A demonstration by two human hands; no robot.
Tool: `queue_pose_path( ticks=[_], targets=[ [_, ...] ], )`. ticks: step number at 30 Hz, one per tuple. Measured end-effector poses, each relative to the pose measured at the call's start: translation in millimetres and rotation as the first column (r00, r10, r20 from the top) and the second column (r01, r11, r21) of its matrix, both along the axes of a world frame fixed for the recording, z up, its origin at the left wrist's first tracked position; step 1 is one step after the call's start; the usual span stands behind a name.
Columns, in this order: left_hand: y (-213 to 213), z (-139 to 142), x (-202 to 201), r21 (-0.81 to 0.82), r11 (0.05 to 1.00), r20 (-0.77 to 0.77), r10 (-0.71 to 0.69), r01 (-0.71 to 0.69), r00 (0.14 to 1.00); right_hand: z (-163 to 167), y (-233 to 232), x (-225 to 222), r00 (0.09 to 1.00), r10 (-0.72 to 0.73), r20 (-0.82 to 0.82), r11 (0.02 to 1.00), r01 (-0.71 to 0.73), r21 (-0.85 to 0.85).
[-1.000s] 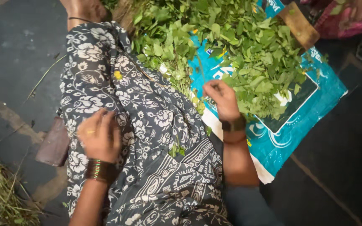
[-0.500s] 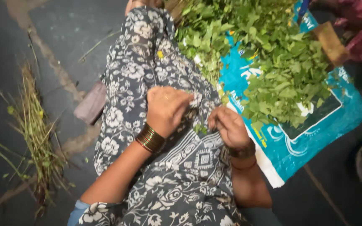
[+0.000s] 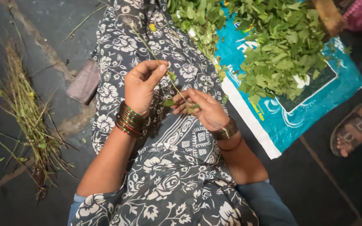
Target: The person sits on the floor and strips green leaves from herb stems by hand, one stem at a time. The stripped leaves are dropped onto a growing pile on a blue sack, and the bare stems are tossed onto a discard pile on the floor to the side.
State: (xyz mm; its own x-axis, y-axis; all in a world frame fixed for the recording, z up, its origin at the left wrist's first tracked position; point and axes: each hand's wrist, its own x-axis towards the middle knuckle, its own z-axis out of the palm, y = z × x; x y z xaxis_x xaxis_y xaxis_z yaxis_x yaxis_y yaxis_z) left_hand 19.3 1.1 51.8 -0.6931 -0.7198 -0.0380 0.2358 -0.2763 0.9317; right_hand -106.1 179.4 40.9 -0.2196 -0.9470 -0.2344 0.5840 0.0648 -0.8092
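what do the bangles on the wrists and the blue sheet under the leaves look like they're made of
Bangles on the left wrist: red and green with a gloss, likely glass or plastic. Band on the right wrist: brassy metal sheen. Blue sheet: printed, looks like woven plastic sacking, judging by its white edge and stiff lie.

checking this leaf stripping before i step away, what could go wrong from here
The thin stem is pinched between the left hand and right hand over the patterned lap cloth, so plucked leaves could land there, missing the leaf pile on the blue sack. The stem might also snap.
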Motion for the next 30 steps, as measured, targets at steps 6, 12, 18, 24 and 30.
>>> queue_pose_path(
  ticks=[6, 12, 18, 24, 30],
  targets=[
    [13, -31, 3, -0.343, 0.936, 0.168, 0.138, -0.073, 0.976, -33, 0, 15, 0.996, -0.069, 0.049, 0.997, 0.070, -0.018],
    [-6, -36, 12, -0.433, 0.890, 0.333, 0.304, -0.142, 0.893, -72, -7, 45, 0.948, -0.117, -0.295, 0.985, 0.073, -0.156],
    [-19, -95, -27, -0.332, 0.871, 0.338, 0.468, -0.362, 0.817, -76, 6, 38, 0.921, -0.035, -0.389, 0.998, 0.009, -0.069],
    [-53, -129, 15, -0.270, 0.899, 0.404, 0.432, -0.346, 0.806, -104, 7, 10, 0.973, -0.231, -0.004, 0.971, 0.230, -0.060],
    [-63, -171, 34, -0.147, 0.977, 0.374, 0.199, -0.154, 0.906, -119, -19, 14, 0.995, -0.009, 0.102, 0.999, 0.014, -0.051]
  ],
)
